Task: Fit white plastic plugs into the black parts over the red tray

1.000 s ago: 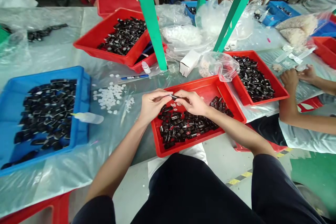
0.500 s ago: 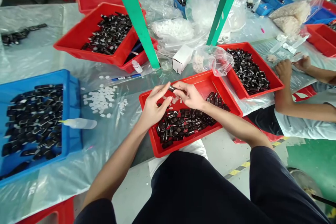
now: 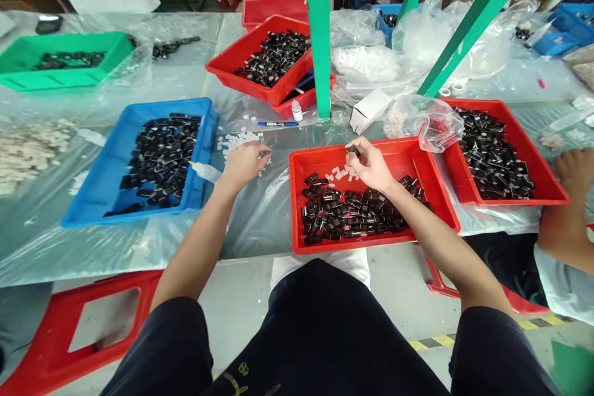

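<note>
right hand (image 3: 372, 168) pinches a black part (image 3: 351, 149) above the red tray (image 3: 371, 247); left hand (image 3: 244, 164) curls over white pieces (image 3: 233, 140), its grip unclear. blue bin (image 3: 88, 213) at ten o'clock, green post (image 3: 317, 43) at twelve, clear bag (image 3: 429, 124) overlapping the tray's one o'clock rim.

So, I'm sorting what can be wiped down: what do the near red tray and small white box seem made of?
Red tray: likely moulded plastic, semi-gloss, from its even colour and smooth, rounded rim.
White box: probably thin card, matte, going by its flat sides and crisp folds.
</note>
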Demonstrator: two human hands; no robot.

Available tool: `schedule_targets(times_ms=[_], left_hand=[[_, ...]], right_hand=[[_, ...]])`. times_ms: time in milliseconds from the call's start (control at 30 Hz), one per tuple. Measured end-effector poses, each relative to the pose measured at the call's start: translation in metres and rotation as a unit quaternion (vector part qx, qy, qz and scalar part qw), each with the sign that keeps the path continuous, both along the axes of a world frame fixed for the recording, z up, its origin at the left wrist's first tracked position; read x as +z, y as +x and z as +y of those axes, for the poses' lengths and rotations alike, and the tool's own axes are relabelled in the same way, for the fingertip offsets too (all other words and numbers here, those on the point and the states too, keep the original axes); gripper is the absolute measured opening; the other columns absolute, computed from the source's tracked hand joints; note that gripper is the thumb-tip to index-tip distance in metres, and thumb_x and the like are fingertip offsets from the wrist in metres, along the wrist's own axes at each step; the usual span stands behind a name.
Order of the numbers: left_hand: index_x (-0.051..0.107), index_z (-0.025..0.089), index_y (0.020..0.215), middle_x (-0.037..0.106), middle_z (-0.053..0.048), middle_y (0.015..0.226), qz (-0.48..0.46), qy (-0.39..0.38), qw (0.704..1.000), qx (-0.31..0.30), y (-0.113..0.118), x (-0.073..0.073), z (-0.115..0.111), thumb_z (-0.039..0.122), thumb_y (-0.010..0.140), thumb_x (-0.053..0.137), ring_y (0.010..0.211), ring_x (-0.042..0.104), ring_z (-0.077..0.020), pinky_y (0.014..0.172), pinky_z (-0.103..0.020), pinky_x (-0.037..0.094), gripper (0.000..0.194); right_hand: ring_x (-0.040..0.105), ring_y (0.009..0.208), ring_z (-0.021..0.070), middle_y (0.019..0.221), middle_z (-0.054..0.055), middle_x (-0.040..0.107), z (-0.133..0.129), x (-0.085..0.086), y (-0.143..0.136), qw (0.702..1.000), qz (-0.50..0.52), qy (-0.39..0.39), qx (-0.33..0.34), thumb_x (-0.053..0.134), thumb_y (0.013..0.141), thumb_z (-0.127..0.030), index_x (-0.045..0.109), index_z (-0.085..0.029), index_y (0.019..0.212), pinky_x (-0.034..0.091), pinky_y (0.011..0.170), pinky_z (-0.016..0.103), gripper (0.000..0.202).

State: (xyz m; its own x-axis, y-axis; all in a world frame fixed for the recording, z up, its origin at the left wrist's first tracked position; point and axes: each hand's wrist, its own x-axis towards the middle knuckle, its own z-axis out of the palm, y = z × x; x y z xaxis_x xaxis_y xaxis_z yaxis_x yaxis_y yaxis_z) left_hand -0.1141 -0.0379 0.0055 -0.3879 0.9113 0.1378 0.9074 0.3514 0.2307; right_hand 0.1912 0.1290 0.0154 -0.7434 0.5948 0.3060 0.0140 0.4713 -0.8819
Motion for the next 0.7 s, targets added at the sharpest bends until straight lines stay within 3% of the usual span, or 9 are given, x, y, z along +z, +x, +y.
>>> schedule_targets(times_ms=[67, 200, 400, 533, 700], left_hand=[[0.079, 0.019, 0.112, 0.076, -0.013, 0.116, 0.029, -0.062, 0.998, 0.003, 0.000, -0.006, -0.008, 0.032, 0.094, 0.053, 0.110, 0.070, -0.0341, 0.088, -0.040, 0.054, 0.033], [0.076, 0.018, 0.120, 0.073, -0.013, 0.124, 0.048, -0.094, 0.994, -0.003, 0.005, -0.010, -0.014, 0.033, 0.097, 0.050, 0.119, 0.066, -0.0353, 0.091, -0.042, 0.054, 0.037], [0.076, 0.018, 0.113, 0.074, -0.014, 0.115, 0.102, -0.098, 0.989, -0.048, 0.012, -0.015, -0.010, 0.029, 0.099, 0.045, 0.111, 0.068, -0.0341, 0.089, -0.042, 0.052, 0.035], [0.076, 0.018, 0.106, 0.075, -0.014, 0.110, 0.102, -0.057, 0.992, -0.042, 0.018, -0.017, -0.007, 0.027, 0.097, 0.048, 0.110, 0.068, -0.0327, 0.089, -0.040, 0.052, 0.031], [0.074, 0.020, 0.102, 0.078, -0.009, 0.104, 0.027, 0.064, 0.998, -0.007, 0.041, -0.006, 0.005, 0.027, 0.095, 0.052, 0.100, 0.072, -0.0269, 0.087, -0.035, 0.052, 0.024]], right_hand=[[0.045, 0.063, 0.0116, 0.073, -0.005, 0.051, 0.001, -0.001, 0.000, 1.000, 0.004, 0.002, -0.002, 0.053, 0.092, -0.034, 0.046, -0.024, 0.094, 0.040, 0.061, 0.026, 0.013], [0.042, 0.063, 0.0110, 0.074, -0.005, 0.049, -0.001, 0.001, 0.000, 1.000, 0.011, -0.001, -0.003, 0.054, 0.091, -0.035, 0.047, -0.023, 0.093, 0.040, 0.063, 0.026, 0.014], [0.047, 0.064, 0.0121, 0.074, -0.005, 0.050, -0.002, 0.000, 0.001, 1.000, 0.000, -0.003, 0.000, 0.053, 0.092, -0.035, 0.044, -0.024, 0.092, 0.040, 0.062, 0.026, 0.014], [0.047, 0.062, 0.0120, 0.073, -0.005, 0.052, -0.001, -0.001, 0.003, 1.000, -0.009, 0.002, -0.005, 0.054, 0.092, -0.032, 0.046, -0.024, 0.093, 0.041, 0.062, 0.026, 0.012], [0.044, 0.059, 0.0115, 0.070, -0.006, 0.050, -0.001, 0.000, 0.005, 1.000, -0.017, -0.001, -0.004, 0.055, 0.093, -0.032, 0.048, -0.024, 0.095, 0.037, 0.058, 0.026, 0.010]])
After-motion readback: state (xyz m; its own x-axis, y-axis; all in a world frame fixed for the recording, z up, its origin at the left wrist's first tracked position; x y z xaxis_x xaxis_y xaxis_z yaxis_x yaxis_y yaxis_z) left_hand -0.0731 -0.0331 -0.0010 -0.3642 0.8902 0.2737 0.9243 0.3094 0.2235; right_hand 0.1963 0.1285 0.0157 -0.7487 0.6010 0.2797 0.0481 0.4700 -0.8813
